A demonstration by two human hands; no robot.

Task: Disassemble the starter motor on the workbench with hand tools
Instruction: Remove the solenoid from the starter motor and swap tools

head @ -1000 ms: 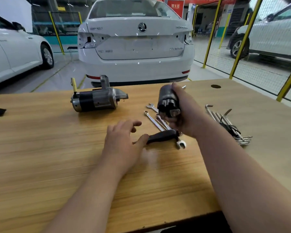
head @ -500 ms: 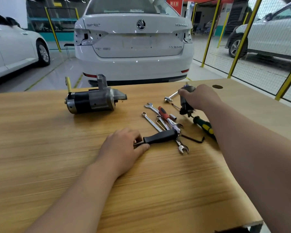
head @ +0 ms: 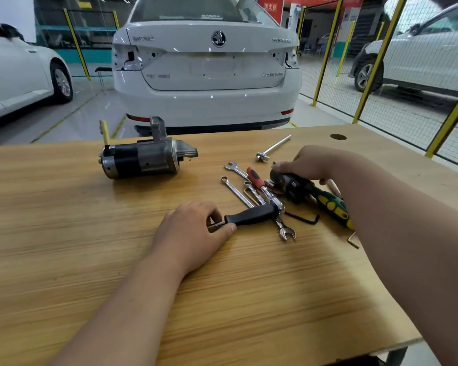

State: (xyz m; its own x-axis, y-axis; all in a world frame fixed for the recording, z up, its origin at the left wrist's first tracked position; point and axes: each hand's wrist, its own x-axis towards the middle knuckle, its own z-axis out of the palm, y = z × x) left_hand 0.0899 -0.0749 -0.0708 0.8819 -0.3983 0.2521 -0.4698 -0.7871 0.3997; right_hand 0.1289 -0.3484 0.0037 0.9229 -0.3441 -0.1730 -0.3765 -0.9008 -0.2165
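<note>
Step in hand looks like a tool pickup between removals. Left hand (head: pixel 193 233) rests on the wooden workbench (head: pixel 64 247) near its middle, thumb and curled fingers pinching the butt end of a black-handled steel tool (head: pixel 251 215). Right hand (head: pixel 310 162) is curled over a dark cylindrical metal part (head: pixel 288 186), probably the solenoid, grasping it where it sits on the tool pile toward the right edge; it is blurred, so exact finger placement is unclear. The silver-and-black starter motor (head: pixel 143 159) lies on its side near the far edge, left of centre, well apart from both hands. It has a black band round the body, bare grey housing, a cast nose pointing right, a lug standing up and a yellow-sleeved lead rising at the left end. The housing looks whole, so most of the teardown remains, I judge. Next move calls for setting the cylinder clear of the tools, lifting the black-handled tool to the motor, and steadying the round body so it doesn't roll. In the pile: chrome spanners (head: pixel 236 190), a red-handled screwdriver (head: pixel 254 177), a green-and-yellow screwdriver handle (head: pixel 331 204) and a black hex key (head: pixel 304 219).
</note>
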